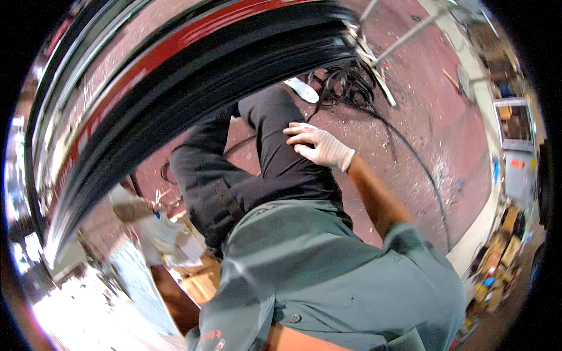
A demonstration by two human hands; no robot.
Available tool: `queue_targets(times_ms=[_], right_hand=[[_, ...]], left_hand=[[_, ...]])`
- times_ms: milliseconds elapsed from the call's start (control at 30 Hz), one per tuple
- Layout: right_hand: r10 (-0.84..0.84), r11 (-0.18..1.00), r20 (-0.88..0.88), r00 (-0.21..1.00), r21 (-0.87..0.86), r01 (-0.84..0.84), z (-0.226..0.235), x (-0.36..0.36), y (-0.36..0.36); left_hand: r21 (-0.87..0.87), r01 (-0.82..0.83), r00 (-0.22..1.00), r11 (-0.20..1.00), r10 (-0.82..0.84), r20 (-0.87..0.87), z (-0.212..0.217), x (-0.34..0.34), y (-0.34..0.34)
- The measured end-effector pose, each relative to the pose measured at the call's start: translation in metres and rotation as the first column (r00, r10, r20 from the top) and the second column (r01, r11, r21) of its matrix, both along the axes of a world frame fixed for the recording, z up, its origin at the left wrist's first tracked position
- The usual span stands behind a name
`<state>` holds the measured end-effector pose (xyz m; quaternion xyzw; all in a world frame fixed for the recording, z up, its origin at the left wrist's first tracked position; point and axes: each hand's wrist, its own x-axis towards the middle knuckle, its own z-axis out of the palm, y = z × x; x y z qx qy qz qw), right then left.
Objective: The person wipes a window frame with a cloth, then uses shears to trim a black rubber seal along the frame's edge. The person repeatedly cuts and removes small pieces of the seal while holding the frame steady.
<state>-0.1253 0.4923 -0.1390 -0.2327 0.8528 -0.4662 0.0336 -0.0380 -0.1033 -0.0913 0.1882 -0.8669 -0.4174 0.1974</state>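
Note:
My right hand, in a pale striped knit glove, lies on my dark-trousered right thigh. Its fingers are stretched out and hold nothing. On the left, my forearm reaches down beside my body. A pale blurred shape at its end may be the gloved left hand, but its fingers cannot be made out. Across the front of my legs runs a bundle of long black strips with a red band along it, smeared by motion. Neither hand visibly touches the bundle.
A tangle of black cable lies on the reddish floor by my white shoe. Metal stand legs are behind it. Boxes and parts line the right wall. Cardboard and a pale panel stand at left.

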Motion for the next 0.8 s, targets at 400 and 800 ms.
queue_targets(times_ms=[400, 800], right_hand=[[-0.506, 0.815, 0.754, 0.42, 0.257, 0.52, -0.226, 0.001, 0.171], [-0.506, 0.573, 0.827, 0.244, 0.111, 0.812, -0.389, -0.119, 0.141]], left_hand=[[0.303, 0.106, 0.989, 0.947, -0.132, 0.066, -0.009, -0.07, 0.077], [0.66, 0.098, 0.909, 0.744, -0.337, 0.245, -0.058, -0.111, 0.166]])
